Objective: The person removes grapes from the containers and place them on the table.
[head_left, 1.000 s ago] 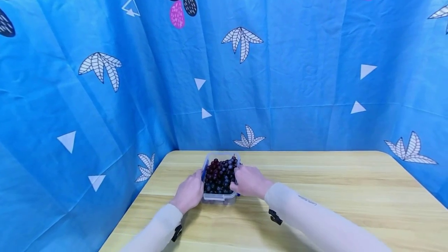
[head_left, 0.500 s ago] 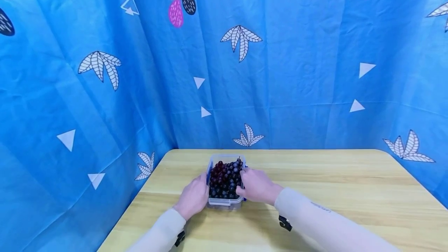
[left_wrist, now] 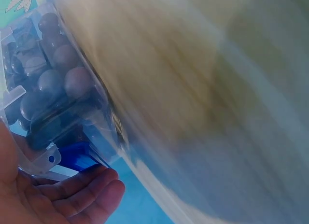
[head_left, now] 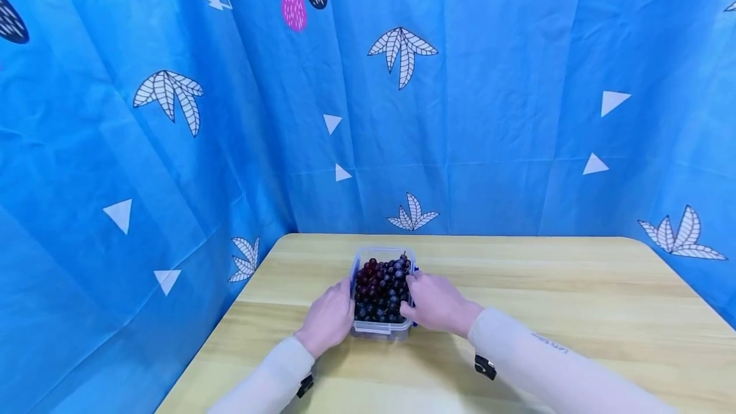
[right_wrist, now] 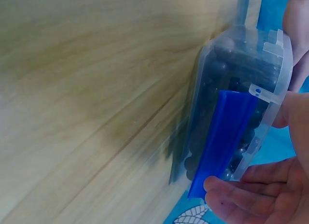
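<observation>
A clear plastic food container (head_left: 372,326) sits on the table, holding dark purple and reddish grapes (head_left: 379,291). Its lid is off. My left hand (head_left: 329,316) grips the left wall; in the left wrist view its fingertips lie by a blue latch (left_wrist: 77,156). On the opposite side my right hand (head_left: 439,303) holds the wall, thumb over the rim and fingers outside. A long blue latch (right_wrist: 224,137) hangs along that side in the right wrist view, touched by a fingertip. The left thumb is mostly hidden in the head view.
The light wooden table (head_left: 563,312) extends to the right of the container. A blue patterned curtain (head_left: 494,114) hangs behind the table and along its left side. A black strap (head_left: 485,367) shows under the right sleeve.
The container has shifted to the right across the table with both hands on it. Its grapes moved along with it. The head view has tilted slightly downward.
</observation>
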A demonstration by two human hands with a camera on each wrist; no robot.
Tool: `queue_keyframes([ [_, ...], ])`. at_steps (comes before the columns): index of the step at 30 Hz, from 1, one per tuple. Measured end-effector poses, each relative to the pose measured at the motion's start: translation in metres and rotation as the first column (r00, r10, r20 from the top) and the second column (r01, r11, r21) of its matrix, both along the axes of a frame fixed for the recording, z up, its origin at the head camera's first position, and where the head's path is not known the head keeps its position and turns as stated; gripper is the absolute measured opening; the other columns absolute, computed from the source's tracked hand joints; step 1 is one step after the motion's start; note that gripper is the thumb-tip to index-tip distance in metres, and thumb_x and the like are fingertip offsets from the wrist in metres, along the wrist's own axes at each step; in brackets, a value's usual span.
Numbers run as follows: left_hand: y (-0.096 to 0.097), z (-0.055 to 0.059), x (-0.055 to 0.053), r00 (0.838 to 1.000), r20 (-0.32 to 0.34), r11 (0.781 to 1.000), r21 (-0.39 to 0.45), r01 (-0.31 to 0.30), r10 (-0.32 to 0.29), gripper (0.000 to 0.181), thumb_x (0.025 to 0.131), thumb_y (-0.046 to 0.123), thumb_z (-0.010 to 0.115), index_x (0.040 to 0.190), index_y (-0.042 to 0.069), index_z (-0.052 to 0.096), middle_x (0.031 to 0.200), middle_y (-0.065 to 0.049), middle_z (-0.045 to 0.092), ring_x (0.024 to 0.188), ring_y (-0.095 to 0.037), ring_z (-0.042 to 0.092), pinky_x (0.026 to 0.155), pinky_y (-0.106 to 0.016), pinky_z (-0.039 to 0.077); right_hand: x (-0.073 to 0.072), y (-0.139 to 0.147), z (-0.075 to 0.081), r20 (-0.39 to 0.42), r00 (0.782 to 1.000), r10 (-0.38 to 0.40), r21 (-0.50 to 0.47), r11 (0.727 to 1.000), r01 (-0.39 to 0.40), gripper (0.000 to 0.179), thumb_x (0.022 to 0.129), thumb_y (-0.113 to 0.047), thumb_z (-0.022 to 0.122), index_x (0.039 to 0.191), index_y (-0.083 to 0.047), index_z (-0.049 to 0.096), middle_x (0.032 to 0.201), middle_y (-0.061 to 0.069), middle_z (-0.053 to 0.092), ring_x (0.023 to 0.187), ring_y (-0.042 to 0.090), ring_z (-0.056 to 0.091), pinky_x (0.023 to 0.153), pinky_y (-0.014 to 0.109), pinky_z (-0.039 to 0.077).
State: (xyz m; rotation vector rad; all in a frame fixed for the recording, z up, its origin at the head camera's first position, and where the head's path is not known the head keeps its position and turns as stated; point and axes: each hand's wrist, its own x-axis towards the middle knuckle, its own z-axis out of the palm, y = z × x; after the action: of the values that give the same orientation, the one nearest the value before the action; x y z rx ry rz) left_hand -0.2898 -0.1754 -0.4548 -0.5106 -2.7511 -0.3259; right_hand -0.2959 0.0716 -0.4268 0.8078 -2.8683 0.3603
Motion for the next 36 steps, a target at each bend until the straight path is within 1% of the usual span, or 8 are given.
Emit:
queue_keyframes([
  [4, 0.004, 0.003, -0.001, 1.0, -0.011, 1.0, 0.001, 0.01, -0.01, 0.032, 0.099, 0.009, 0.05, 0.124, -0.01, 0.054, 0.094, -0.017, 0.067, 0.083, -0.028, 0.067, 0.071, -0.041, 0.059, 0.001, 0.003, 0.005, -0.034, 0.999, -0.007, 0.024, 1.0, 0.008, 0.062, 0.091, -0.039, 0.067, 0.13, 0.009, 0.061, 0.129, 0.026, 0.064, 0.056, 0.01, 0.053, 0.063, 0.028, 0.057],
  [8, 0.007, 0.005, 0.0, 1.0, -0.007, 1.0, 0.009, 0.017, -0.017, 0.033, 0.099, 0.009, 0.051, 0.126, -0.01, 0.053, 0.097, -0.018, 0.068, 0.084, -0.029, 0.067, 0.071, -0.042, 0.059, 0.004, 0.007, 0.007, -0.049, 0.999, 0.002, 0.016, 1.0, -0.001, 0.06, 0.091, -0.037, 0.067, 0.128, 0.01, 0.062, 0.127, 0.027, 0.065, 0.057, 0.012, 0.056, 0.064, 0.03, 0.058],
  [15, 0.013, 0.006, 0.005, 0.999, 0.003, 0.999, 0.003, 0.046, -0.046, 0.036, 0.098, 0.009, 0.052, 0.128, -0.011, 0.052, 0.094, -0.016, 0.067, 0.08, -0.026, 0.066, 0.067, -0.038, 0.059, 0.008, 0.014, 0.005, -0.093, 0.995, 0.02, 0.027, 0.999, -0.018, 0.058, 0.09, -0.037, 0.068, 0.123, 0.011, 0.064, 0.121, 0.027, 0.067, 0.067, 0.02, 0.063, 0.075, 0.036, 0.061],
  [19, 0.015, 0.007, 0.009, 0.999, 0.005, 0.999, 0.01, 0.052, -0.052, 0.036, 0.098, 0.009, 0.052, 0.128, -0.009, 0.053, 0.093, -0.015, 0.067, 0.08, -0.025, 0.065, 0.067, -0.037, 0.058, 0.011, 0.017, 0.004, -0.101, 0.995, 0.022, 0.032, 0.999, -0.019, 0.058, 0.09, -0.037, 0.068, 0.122, 0.011, 0.065, 0.118, 0.025, 0.068, 0.064, 0.016, 0.059, 0.072, 0.035, 0.06],
  [24, 0.016, 0.005, 0.014, 0.999, 0.009, 0.999, 0.017, 0.051, -0.051, 0.034, 0.097, 0.008, 0.051, 0.127, -0.009, 0.053, 0.089, -0.011, 0.065, 0.076, -0.021, 0.063, 0.063, -0.035, 0.057, 0.013, 0.019, 0.001, -0.098, 0.995, 0.024, 0.042, 0.999, -0.02, 0.06, 0.091, -0.039, 0.066, 0.124, 0.011, 0.064, 0.122, 0.026, 0.067, 0.056, 0.008, 0.05, 0.07, 0.033, 0.06],
  [27, 0.016, 0.004, 0.016, 0.999, 0.008, 0.999, 0.011, 0.053, -0.053, 0.033, 0.097, 0.008, 0.052, 0.125, -0.009, 0.054, 0.087, -0.011, 0.065, 0.074, -0.021, 0.063, 0.061, -0.034, 0.056, 0.015, 0.019, 0.0, -0.089, 0.996, 0.028, 0.035, 0.999, -0.025, 0.061, 0.091, -0.039, 0.066, 0.125, 0.011, 0.063, 0.124, 0.027, 0.066, 0.05, 0.008, 0.047, 0.061, 0.028, 0.056],
  [32, 0.013, 0.007, 0.014, 0.997, 0.02, 0.997, -0.023, 0.072, -0.071, 0.031, 0.097, 0.01, 0.054, 0.122, -0.008, 0.055, 0.084, -0.01, 0.064, 0.071, -0.021, 0.062, 0.056, -0.032, 0.054, 0.016, 0.018, -0.001, -0.085, 0.996, 0.03, 0.018, 0.999, -0.029, 0.061, 0.091, -0.038, 0.066, 0.127, 0.012, 0.062, 0.128, 0.03, 0.063, 0.043, 0.006, 0.04, 0.05, 0.022, 0.046],
  [36, 0.008, 0.014, 0.009, 0.997, 0.027, 0.995, -0.068, 0.07, -0.069, 0.023, 0.1, 0.016, 0.054, 0.112, -0.002, 0.059, 0.074, -0.004, 0.06, 0.062, -0.017, 0.059, 0.049, -0.03, 0.047, 0.017, 0.017, -0.001, -0.087, 0.995, 0.04, 0.021, 0.999, -0.038, 0.061, 0.092, -0.038, 0.065, 0.127, 0.012, 0.062, 0.129, 0.031, 0.062, 0.042, 0.005, 0.037, 0.049, 0.02, 0.046],
])
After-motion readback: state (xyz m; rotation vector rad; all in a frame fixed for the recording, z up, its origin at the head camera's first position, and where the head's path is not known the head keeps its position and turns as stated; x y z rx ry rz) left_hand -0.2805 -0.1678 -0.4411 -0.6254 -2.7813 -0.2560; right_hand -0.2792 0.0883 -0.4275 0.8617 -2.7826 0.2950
